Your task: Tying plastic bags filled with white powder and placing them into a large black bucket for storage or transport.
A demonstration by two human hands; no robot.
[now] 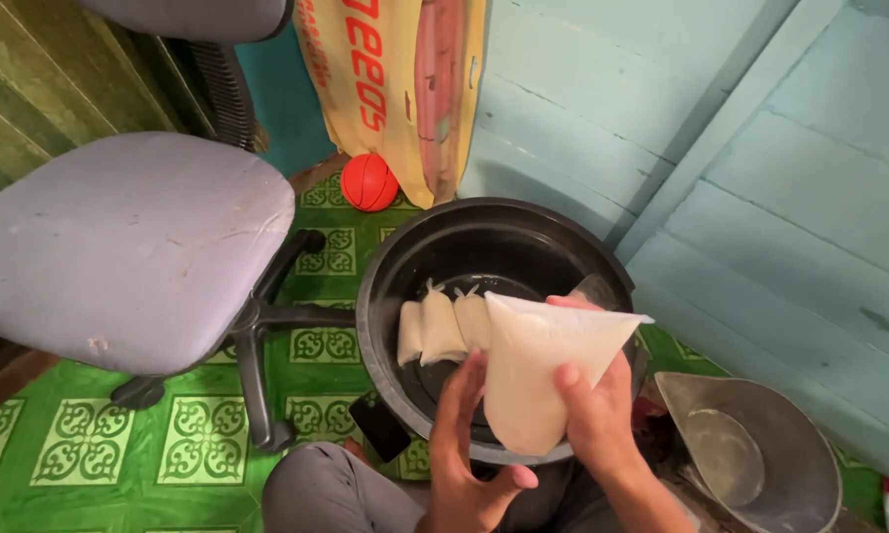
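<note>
My right hand [597, 410] grips a clear plastic bag [533, 365] filled with pale milky liquid, held over the near rim of a black round basin [385, 266]. My left hand [464, 449] supports the bag from below on its left side, fingers spread against it. Three tied, filled small bags [439, 331] of the same pale liquid lie side by side inside the basin, just left of the held bag. The held bag's top corner points right, its mouth not tied.
A grey office chair [118, 247] stands at left on a green patterned floor [197, 434]. An orange ball [369, 182] and a yellow sack [385, 79] sit behind the basin. A metal scoop-shaped pan [760, 444] lies at right by the light blue wooden wall [760, 178].
</note>
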